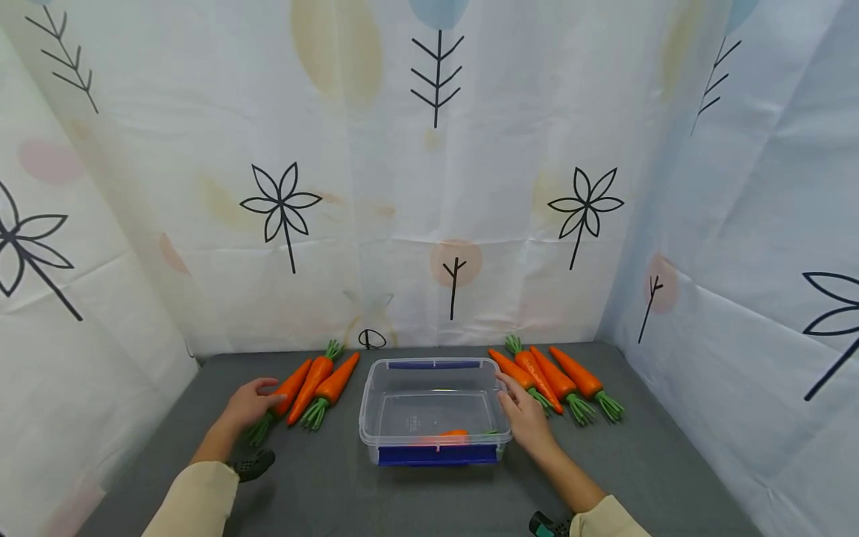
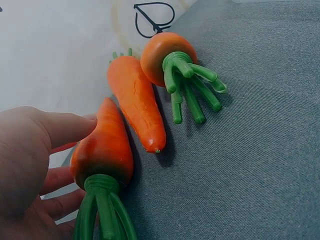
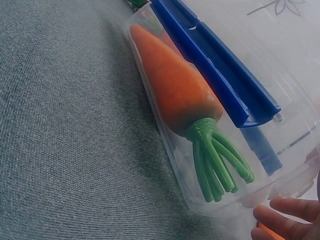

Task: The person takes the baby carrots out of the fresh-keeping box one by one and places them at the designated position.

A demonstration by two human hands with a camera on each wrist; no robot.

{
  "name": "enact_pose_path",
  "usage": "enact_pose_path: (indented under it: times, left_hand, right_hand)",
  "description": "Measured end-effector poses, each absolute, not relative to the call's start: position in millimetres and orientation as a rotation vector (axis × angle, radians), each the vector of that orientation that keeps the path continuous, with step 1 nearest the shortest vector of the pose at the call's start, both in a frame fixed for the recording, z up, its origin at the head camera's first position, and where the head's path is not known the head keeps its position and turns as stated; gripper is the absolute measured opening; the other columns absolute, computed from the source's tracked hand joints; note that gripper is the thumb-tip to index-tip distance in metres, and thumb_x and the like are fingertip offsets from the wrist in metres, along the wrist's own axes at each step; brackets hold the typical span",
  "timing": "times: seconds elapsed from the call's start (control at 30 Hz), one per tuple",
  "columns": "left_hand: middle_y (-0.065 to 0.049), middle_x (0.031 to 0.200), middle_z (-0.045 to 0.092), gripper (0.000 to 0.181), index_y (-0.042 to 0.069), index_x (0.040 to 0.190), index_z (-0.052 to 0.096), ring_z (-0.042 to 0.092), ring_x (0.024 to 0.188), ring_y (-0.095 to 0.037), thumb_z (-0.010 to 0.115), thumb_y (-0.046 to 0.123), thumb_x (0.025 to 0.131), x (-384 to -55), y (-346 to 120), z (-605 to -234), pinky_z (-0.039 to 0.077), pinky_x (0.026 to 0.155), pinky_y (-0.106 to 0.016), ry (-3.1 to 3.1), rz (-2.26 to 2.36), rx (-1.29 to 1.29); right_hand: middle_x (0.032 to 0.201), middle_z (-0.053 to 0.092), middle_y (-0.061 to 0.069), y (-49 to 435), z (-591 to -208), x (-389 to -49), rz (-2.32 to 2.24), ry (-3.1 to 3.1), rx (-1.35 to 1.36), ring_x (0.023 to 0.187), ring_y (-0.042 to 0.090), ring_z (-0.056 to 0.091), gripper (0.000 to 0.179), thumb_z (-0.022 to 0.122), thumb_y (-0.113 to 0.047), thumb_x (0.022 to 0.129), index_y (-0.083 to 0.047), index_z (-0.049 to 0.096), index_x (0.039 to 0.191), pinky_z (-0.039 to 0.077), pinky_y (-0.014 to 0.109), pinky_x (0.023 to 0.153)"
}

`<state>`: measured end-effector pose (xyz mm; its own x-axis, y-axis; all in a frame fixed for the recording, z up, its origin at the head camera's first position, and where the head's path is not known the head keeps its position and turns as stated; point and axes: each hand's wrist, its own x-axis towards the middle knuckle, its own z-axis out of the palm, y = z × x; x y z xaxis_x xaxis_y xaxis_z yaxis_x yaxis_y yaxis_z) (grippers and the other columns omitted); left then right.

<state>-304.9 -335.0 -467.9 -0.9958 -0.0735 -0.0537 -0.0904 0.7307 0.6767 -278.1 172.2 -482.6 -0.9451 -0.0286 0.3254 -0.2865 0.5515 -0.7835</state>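
Note:
In the head view, three orange toy carrots lie in a cluster at the back left. My left hand [image 1: 250, 406] is at the leftmost carrot [image 1: 291, 388], thumb along its near side and fingers extended behind it. The left wrist view shows the thumb [image 2: 70, 129] overlapping the edge of that carrot [image 2: 102, 150]. A clear plastic box [image 1: 436, 395] with blue latches [image 1: 438, 455] stands in the middle. Inside it a carrot [image 3: 172, 80] with green stems lies along the front wall. My right hand [image 1: 526, 418] is at the box's right side, fingers extended along its rim.
Several more carrots [image 1: 567, 380] lie behind and to the right of my right hand. The grey tabletop [image 1: 376, 500] ends at a patterned white curtain [image 1: 376, 298], with more curtain on both sides. Dark wrist gear [image 1: 251, 466] sits near my left cuff.

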Motion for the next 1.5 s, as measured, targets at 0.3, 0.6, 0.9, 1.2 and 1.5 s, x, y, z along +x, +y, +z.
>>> enact_pose_path:
  times: [0.3, 0.6, 0.9, 1.2, 1.5]
  left_hand:
    - [-0.037, 0.126, 0.051, 0.055, -0.012, 0.133, 0.046, 0.052, 0.111, -0.049, 0.062, 0.025, 0.095, -304.6, -337.8, -467.1, 0.046, 0.087, -0.054, 2.926, 1.157, -0.134]
    - [-0.034, 0.135, 0.045, 0.054, -0.005, 0.137, 0.045, 0.045, 0.119, -0.049, 0.058, 0.028, 0.097, -308.6, -322.7, -454.4, 0.043, 0.091, -0.057, 2.936, 1.192, -0.154]
    - [-0.032, 0.139, 0.043, 0.054, 0.000, 0.140, 0.045, 0.042, 0.125, -0.048, 0.060, 0.030, 0.098, -306.5, -294.4, -430.1, 0.038, 0.096, -0.061, 2.887, 1.278, 0.061]
    - [-0.028, 0.137, 0.048, 0.052, 0.001, 0.139, 0.048, 0.046, 0.123, -0.045, 0.061, 0.030, 0.097, -306.0, -257.8, -412.2, 0.042, 0.094, -0.058, 2.836, 1.292, 0.360]
    - [-0.019, 0.135, 0.053, 0.051, 0.008, 0.138, 0.052, 0.049, 0.121, -0.040, 0.064, 0.032, 0.095, -308.6, -220.0, -400.7, 0.042, 0.096, -0.055, 2.734, 1.306, 0.503]
  right_hand:
    - [0.073, 0.049, 0.000, 172.4, -484.9, -278.6, 1.328, -2.493, 0.256, 0.061, 0.015, 0.045, 0.037, 0.054, -0.014, 0.100, -0.011, 0.056, 0.137, 0.038, 0.029, 0.054]
    - [0.072, 0.047, 0.000, 174.4, -485.6, -278.3, 1.332, -2.495, 0.268, 0.058, 0.015, 0.042, 0.036, 0.052, -0.013, 0.101, -0.011, 0.056, 0.136, 0.036, 0.028, 0.053]
    - [0.084, 0.063, 0.008, 172.9, -488.5, -278.0, 1.332, -2.474, 0.256, 0.065, 0.016, 0.050, 0.036, 0.054, -0.013, 0.100, -0.010, 0.057, 0.135, 0.041, 0.031, 0.057]
    - [0.079, 0.060, 0.006, 171.7, -487.1, -278.2, 1.319, -2.458, 0.273, 0.063, 0.015, 0.048, 0.036, 0.053, -0.013, 0.100, -0.009, 0.057, 0.135, 0.039, 0.030, 0.055]
    - [0.073, 0.048, 0.001, 173.1, -488.1, -279.4, 1.349, -2.480, 0.292, 0.057, 0.014, 0.043, 0.036, 0.052, -0.014, 0.101, -0.011, 0.056, 0.137, 0.038, 0.029, 0.054]
